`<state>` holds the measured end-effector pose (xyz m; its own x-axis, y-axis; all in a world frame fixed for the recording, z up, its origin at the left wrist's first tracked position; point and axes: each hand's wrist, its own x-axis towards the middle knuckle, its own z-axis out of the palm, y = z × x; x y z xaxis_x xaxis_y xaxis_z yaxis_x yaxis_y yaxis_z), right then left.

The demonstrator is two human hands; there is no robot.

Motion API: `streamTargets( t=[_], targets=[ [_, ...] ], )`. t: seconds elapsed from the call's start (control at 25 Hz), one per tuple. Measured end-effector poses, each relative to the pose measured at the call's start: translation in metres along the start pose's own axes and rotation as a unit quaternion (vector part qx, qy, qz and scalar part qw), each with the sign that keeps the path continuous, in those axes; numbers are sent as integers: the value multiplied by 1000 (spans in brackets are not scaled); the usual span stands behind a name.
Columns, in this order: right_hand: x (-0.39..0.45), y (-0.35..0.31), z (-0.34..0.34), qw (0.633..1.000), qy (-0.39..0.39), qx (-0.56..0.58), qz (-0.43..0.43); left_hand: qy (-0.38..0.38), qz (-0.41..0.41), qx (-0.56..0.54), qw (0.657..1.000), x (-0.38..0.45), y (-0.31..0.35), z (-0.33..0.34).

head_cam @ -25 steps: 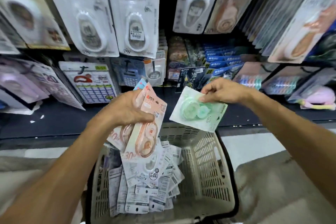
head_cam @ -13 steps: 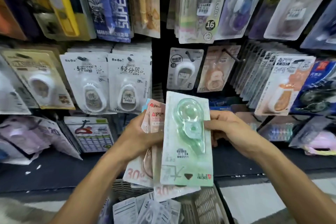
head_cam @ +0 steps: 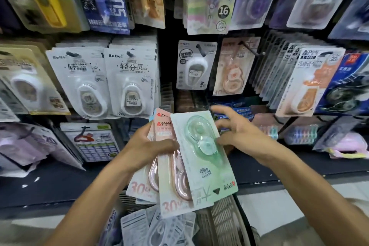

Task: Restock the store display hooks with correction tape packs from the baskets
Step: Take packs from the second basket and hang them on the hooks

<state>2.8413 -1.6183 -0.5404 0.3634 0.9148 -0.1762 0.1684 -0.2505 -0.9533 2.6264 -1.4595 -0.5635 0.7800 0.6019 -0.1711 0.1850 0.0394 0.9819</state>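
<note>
Left hand: the left hand [head_cam: 148, 151] clasps a fanned stack of packs by their left edges, thumb across the front, so each card face can be read and one can be drawn off at a time.
Green pack: the green correction tape pack [head_cam: 203, 156] lies on top of the fan, just right of the left thumb, upright with its printed foot lowest; my guess is that it sits foremost because it goes up next.
Pink packs: the pink packs [head_cam: 169, 189] lie under the green one, splayed down and left below the left palm, probably waiting their turn.
Right hand: the right hand [head_cam: 237, 136] is beside the green pack's right edge with fingers spread and loosely bent; the fingertips are at the blister, but I cannot tell whether it pinches the card or merely touches it.
Basket: the basket [head_cam: 223, 223] stands directly beneath both hands, more packs lying in it, within easy reach for refilling the fan.
Hooks: above and beyond the right hand, a hook [head_cam: 253, 49] carries a single pink pack [head_cam: 232, 72] like those held, so that peg seems a likely home for them.
</note>
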Motion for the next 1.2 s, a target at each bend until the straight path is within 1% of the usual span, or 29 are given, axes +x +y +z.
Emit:
streamTargets(
  t=[0.04, 0.08, 0.12, 0.16, 0.24, 0.32, 0.36, 0.4, 0.44, 0.48, 0.52, 0.56, 0.6, 0.64, 0.68, 0.72, 0.8, 0.88, 0.92, 0.96, 1.08, 1.12, 1.2],
  targets=[
    [0, -1, 0, 999, -13, 29, -9, -9, 5, 14, 1000, -1, 0, 3],
    [0, -3, -2, 999, -25, 35, -24, -19, 9, 27, 999, -2, 0, 6],
    [0, -6, -5, 998, -42, 14, -44, -27, 11, 37, 999, -2, 1, 9],
    [-1, -9, -7, 996, -61, -26, -54, -34, 11, 47, 998, -3, 1, 11],
    [-6, -15, -5, 985, -97, -134, -41, -40, 11, 66, 997, -6, -2, 12],
    [-12, -9, 4, 951, -141, -276, -18, -42, 9, 90, 995, -15, -10, 10],
    [-18, -4, 9, 933, -165, -320, -10, -44, 8, 112, 993, -20, -14, 9],
    [-25, 1, 12, 927, -183, -326, -10, -47, 12, 136, 989, -26, -18, 10],
    [-33, 5, 9, 937, -189, -293, -15, -48, 20, 153, 987, -30, -20, 11],
    [-41, 4, 0, 957, -181, -227, -15, -47, 33, 158, 986, -32, -18, 12],
    [-48, 0, -13, 978, -147, -149, -15, -46, 51, 155, 986, -30, -11, 13],
    [-54, -5, -29, 994, -80, -73, -16, -47, 70, 145, 986, -26, 0, 12],
    [-59, -10, -44, 1000, 7, -1, -19, -48, 88, 131, 986, -20, 15, 12],
    [-61, -12, -59, 994, 86, 69, -23, -45, 107, 119, 986, -13, 31, 11],
    [-62, -13, -69, 980, 141, 138, -28, -35, 124, 110, 986, -6, 47, 10],
    [-61, -13, -73, 960, 174, 214, -37, -26, 138, 98, 985, -2, 60, 7],
    [-60, -13, -71, 905, 216, 361, -71, -25, 161, 72, 984, 4, 81, 3],
    [-65, -11, -63, 846, 236, 468, -99, -43, 178, 63, 981, 3, 93, 1],
    [-66, -9, -57, 826, 244, 498, -100, -50, 185, 64, 979, 2, 96, 1],
    [-67, -6, -49, 821, 251, 505, -90, -51, 191, 62, 978, 1, 96, 1],
    [-64, -1, -27, 858, 280, 431, -27, -30, 205, 27, 978, 2, 92, 4],
    [-64, -2, -22, 864, 296, 406, -18, -25, 211, 17, 977, 2, 92, 6],
    [-66, -3, -14, 865, 338, 371, -12, -29, 229, 13, 973, 4, 96, 11]
  ],
)
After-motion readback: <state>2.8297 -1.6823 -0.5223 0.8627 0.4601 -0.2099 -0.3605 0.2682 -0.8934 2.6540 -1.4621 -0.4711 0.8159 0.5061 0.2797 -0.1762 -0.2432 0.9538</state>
